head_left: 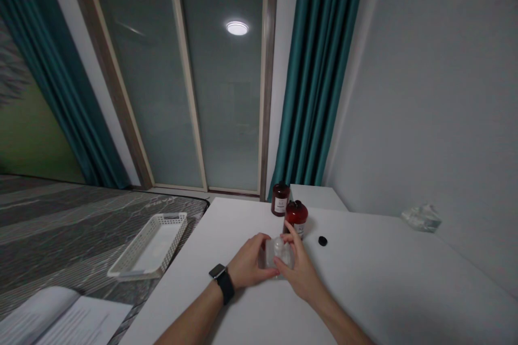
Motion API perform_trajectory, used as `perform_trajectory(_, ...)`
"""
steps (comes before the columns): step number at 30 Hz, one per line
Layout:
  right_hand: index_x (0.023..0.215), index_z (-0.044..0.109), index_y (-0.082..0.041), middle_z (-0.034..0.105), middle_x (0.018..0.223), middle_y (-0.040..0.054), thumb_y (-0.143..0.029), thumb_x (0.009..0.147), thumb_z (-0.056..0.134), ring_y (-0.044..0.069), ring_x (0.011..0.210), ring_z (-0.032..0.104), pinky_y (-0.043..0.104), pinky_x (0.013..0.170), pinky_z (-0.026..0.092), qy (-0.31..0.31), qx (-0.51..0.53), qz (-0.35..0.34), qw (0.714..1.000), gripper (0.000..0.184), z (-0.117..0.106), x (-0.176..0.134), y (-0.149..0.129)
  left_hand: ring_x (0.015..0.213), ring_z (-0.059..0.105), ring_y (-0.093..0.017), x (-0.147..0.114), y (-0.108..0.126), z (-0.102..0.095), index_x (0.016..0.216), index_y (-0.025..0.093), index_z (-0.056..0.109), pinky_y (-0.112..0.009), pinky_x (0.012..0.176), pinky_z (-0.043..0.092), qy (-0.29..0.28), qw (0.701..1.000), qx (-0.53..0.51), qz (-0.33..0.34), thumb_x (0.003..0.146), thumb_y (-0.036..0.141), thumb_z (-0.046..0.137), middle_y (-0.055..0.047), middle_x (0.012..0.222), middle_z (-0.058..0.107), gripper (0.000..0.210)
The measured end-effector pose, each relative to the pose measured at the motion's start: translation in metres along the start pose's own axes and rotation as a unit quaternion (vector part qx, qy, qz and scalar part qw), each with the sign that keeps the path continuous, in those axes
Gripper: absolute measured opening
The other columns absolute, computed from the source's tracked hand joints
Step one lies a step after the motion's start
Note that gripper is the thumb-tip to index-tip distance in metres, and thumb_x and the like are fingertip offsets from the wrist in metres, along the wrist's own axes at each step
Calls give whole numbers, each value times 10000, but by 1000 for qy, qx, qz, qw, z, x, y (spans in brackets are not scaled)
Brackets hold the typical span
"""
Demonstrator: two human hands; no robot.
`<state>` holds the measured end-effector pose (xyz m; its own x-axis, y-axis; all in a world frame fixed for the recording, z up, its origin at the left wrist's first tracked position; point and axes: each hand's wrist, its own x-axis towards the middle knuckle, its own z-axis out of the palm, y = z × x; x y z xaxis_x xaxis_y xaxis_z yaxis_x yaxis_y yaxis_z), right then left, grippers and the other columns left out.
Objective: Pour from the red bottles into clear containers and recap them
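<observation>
Both hands are on a clear plastic container [278, 250] over the white table, and its exact kind is hard to make out. My left hand [249, 261], with a dark watch on the wrist, wraps round its left side. My right hand [298, 264] has its thumb and fingers against the right side and top. Just behind the right fingers stands a dark red-brown bottle [297, 212] with a white label, partly hidden by that hand. A second such bottle [280, 199] stands farther back, slightly left. To the right of the nearer bottle lies a small black cap [322, 240].
A crumpled clear plastic bag [422, 218] lies at the table's far right by the wall. Left of the white table [226, 215], a white basket [172, 245] and an open book [87, 323] rest on a grey striped surface [81, 237].
</observation>
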<state>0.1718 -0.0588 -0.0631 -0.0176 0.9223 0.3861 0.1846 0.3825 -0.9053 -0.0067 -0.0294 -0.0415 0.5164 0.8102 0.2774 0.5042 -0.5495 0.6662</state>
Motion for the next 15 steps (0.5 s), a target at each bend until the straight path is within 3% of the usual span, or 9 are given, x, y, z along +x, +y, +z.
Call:
perform_trajectory(6,1515,252,-312,596,1270,77,-180,796,628,246,1269,527,509,1126,333,-30,-1,-13,999,823,-2,0,0,947,600,-261,0,0,0,1147,195,529,-378,856,488,-1,1000,1,0,701,348,784,-88,1078,649,536)
perform_trajectory(15,1502,296,-315,563,1241,67,-177,777,639,242,1241,539,484,1124,338,-15,2,-6,1000,814,-2,-1,-2,959,604,-269,0,0,0,1159,186,530,-387,863,488,1,1000,-12,2,705,330,778,-94,1089,650,538)
